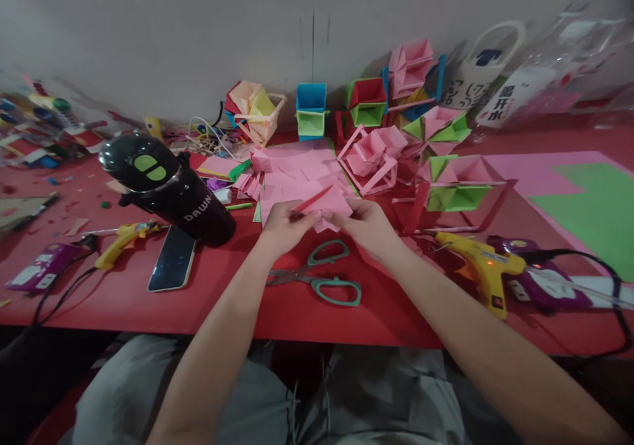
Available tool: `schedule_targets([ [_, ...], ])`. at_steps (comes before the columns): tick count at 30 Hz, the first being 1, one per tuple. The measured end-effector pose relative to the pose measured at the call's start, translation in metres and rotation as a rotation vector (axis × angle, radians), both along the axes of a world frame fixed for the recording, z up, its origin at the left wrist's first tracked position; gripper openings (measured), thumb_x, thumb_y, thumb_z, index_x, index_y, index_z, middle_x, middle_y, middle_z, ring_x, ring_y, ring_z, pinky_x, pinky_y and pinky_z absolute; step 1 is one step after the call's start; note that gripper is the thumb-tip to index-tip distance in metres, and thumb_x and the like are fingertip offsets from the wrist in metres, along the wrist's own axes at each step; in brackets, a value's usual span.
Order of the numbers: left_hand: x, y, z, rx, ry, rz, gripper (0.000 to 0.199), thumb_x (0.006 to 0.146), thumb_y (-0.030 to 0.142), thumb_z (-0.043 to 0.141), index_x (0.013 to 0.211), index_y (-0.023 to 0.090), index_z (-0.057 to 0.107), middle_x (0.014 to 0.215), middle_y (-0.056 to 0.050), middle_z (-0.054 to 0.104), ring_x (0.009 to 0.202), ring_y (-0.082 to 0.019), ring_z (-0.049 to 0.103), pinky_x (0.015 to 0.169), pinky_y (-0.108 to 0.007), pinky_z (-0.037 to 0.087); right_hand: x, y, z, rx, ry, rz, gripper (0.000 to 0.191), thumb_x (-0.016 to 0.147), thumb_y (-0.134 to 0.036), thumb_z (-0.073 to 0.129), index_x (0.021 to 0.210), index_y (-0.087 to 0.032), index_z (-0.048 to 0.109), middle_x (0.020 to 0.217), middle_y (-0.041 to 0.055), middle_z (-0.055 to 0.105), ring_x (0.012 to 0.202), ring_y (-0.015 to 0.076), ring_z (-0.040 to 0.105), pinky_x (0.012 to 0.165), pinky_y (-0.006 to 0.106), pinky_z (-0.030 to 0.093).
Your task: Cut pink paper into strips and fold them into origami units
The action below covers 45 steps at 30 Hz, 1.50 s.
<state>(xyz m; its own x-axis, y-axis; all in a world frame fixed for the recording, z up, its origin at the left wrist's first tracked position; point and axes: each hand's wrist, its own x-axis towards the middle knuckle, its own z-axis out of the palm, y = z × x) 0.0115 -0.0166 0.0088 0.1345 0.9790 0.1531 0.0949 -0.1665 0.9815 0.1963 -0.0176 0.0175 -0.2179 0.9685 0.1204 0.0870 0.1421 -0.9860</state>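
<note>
Both hands hold a folded pink paper (329,201) between them, above the red table (297,319). My left hand (287,224) grips its left side, fingers closed, where a red slanting edge shows. On the right side my right hand (364,224) pinches the paper, its thumb near the left thumb. More pink sheets (297,164) lie flat just behind. Scissors with green handles (337,292) rest open below the hands. Folded pink paper frames (374,154) stand behind my right hand.
Left are a black bottle (173,191), a phone (172,260) and a yellow glue gun (119,245). Another glue gun (483,263) with a cord lies right. Paper models (311,111) line the wall. Green sheets (589,214) and plastic bottles (525,88) are at the right.
</note>
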Motion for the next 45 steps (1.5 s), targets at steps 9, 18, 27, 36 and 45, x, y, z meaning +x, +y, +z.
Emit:
schedule_targets([
  [9,-0.002,0.000,0.004,0.046,0.050,-0.010,0.021,0.079,0.035,0.073,0.078,0.014,0.071,0.077,-0.004,0.072,0.072,-0.014,0.065,0.069,-0.025,0.053,-0.002,-0.002,0.002,-0.126,0.098,0.075,0.034,0.074,-0.048,0.083,0.075,-0.015,0.074,0.068,0.0048,0.073,0.058,0.0141,0.064,0.059,0.028,0.052],
  [18,-0.008,0.000,0.016,0.088,0.115,0.088,0.022,0.074,0.037,0.078,0.071,0.015,0.071,0.068,-0.001,0.068,0.068,-0.015,0.063,0.065,-0.025,0.051,-0.002,0.000,0.006,-0.188,0.112,0.113,0.040,0.059,-0.047,0.092,0.075,-0.014,0.076,0.064,0.0045,0.073,0.053,0.0125,0.062,0.055,0.027,0.054],
  [27,-0.011,0.002,0.012,0.118,0.175,0.134,0.017,0.076,0.030,0.074,0.069,0.016,0.071,0.064,-0.001,0.066,0.067,-0.015,0.063,0.064,-0.025,0.050,-0.004,0.001,0.007,-0.165,0.063,0.080,0.041,0.058,-0.049,0.092,0.066,-0.014,0.072,0.056,0.0040,0.070,0.049,0.0126,0.062,0.049,0.025,0.053],
  [36,-0.008,-0.007,0.014,-0.078,0.114,0.039,0.031,0.072,0.045,0.082,0.088,0.018,0.078,0.084,-0.007,0.078,0.077,-0.020,0.070,0.072,-0.031,0.058,-0.003,-0.004,0.009,-0.164,0.061,0.139,0.041,0.058,-0.047,0.092,0.069,-0.015,0.070,0.066,0.0064,0.075,0.054,0.0146,0.067,0.053,0.027,0.056],
  [45,-0.016,-0.008,0.025,-0.166,0.035,-0.042,0.032,0.069,0.047,0.084,0.069,0.016,0.074,0.064,-0.002,0.068,0.062,-0.017,0.066,0.058,-0.028,0.058,-0.002,-0.001,0.011,-0.178,0.056,0.153,0.039,0.060,-0.047,0.092,0.070,-0.015,0.072,0.066,0.0059,0.075,0.054,0.0132,0.065,0.054,0.026,0.055],
])
